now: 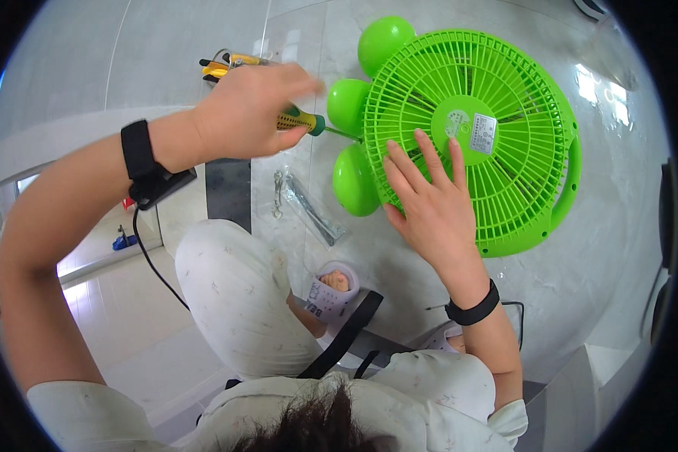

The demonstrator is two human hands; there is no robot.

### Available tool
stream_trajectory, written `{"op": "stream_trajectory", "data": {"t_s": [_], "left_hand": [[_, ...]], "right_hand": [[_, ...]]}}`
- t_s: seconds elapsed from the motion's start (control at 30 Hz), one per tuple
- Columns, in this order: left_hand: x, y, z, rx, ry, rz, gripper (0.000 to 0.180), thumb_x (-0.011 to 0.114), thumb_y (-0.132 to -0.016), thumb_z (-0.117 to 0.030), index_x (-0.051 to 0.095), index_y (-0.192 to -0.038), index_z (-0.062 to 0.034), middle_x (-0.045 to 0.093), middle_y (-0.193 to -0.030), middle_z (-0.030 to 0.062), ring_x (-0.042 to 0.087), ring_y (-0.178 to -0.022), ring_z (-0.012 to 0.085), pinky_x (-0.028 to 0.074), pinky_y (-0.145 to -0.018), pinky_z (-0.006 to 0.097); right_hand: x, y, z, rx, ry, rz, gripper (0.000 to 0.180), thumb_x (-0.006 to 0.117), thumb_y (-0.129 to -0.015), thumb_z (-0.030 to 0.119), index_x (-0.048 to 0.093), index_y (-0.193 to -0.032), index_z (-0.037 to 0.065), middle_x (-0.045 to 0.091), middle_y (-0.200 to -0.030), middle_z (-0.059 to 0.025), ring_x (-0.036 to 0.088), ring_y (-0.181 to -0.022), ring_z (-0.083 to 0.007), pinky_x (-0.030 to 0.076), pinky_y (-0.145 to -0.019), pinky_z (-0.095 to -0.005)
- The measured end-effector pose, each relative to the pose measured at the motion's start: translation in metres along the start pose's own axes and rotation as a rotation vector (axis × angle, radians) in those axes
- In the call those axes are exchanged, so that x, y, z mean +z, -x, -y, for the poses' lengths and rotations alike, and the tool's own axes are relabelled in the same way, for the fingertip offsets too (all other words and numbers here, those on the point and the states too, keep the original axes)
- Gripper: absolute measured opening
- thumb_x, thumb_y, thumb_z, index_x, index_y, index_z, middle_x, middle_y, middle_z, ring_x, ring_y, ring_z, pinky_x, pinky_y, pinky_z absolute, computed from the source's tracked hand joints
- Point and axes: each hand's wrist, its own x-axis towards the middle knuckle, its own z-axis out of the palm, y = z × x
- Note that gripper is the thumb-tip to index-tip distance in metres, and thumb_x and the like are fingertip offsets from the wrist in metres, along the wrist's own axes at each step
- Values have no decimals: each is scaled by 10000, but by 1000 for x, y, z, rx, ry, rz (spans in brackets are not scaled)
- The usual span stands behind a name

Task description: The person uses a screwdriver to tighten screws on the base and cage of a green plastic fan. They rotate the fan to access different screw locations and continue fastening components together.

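A bright green round fan (463, 109) lies on the tiled floor in front of me, its slotted grille facing up. Rounded green lobes (355, 179) stick out from its left side. My left hand (248, 109) is closed on the green and yellow handle of a screwdriver (303, 120), with the upper fingers smeared by motion. The screwdriver's thin shaft points right and reaches the fan's left rim between two lobes; the screw, if any, is too small to see. My right hand (433, 200) rests flat with fingers spread on the grille, fingertips near the hub.
Yellow and black tools (217, 69) lie beyond my left hand. A clear bag with metal pieces (313, 211) and a small packet (278, 194) lie left of the fan. Crumpled clear plastic (614, 56) is at the far right. My slippered foot (335, 290) stands near the fan.
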Motion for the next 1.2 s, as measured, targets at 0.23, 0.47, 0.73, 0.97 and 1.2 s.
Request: {"op": "stream_trajectory", "data": {"t_s": [0.23, 0.47, 0.73, 0.97, 1.2], "left_hand": [[-3, -14, 10, -1321, 826, 435, 235, 693, -821, -221, 576, -897, -32, 630, -907, 106, 598, -520, 139, 446, -419, 308], [5, -9, 2, -90, 76, -3, 269, 724, -783, -208, 579, -969, -79, 639, -901, 91, 650, -656, 210, 494, -476, 310], [-6, -25, 3, -1361, 918, 402, 203, 703, -836, -206, 573, -893, -62, 636, -802, 77, 601, -556, 159, 432, -388, 273], [-2, -11, 2, 248, -74, 196, 299, 730, -721, -181, 582, -972, -110, 608, -984, 100, 637, -775, 299, 522, -663, 370], [0, -9, -3, -1017, 633, 440, 263, 686, -841, -244, 556, -961, -50, 612, -766, 85, 630, -605, 208, 498, -467, 327]], "right_hand": [[8, -2, -1, 29, 10, -16, 606, 748, -726, 276, 551, -1276, 115, 474, -1410, 6, 350, -1378, -277, 213, -1148, -567], [7, -3, 1, 16, 17, -7, 622, 753, -719, 275, 546, -1281, 110, 471, -1411, 4, 341, -1383, -277, 198, -1156, -560], [10, -2, -2, 29, 16, -17, 623, 755, -709, 264, 545, -1277, 114, 471, -1410, 2, 351, -1377, -279, 205, -1154, -553], [10, -1, -1, 28, 0, -26, 618, 757, -707, 259, 548, -1270, 115, 471, -1410, -1, 351, -1377, -279, 205, -1154, -551], [14, 2, 0, 37, 20, -44, 632, 753, -708, 250, 540, -1288, 117, 468, -1416, -2, 338, -1386, -279, 208, -1152, -553]]}}
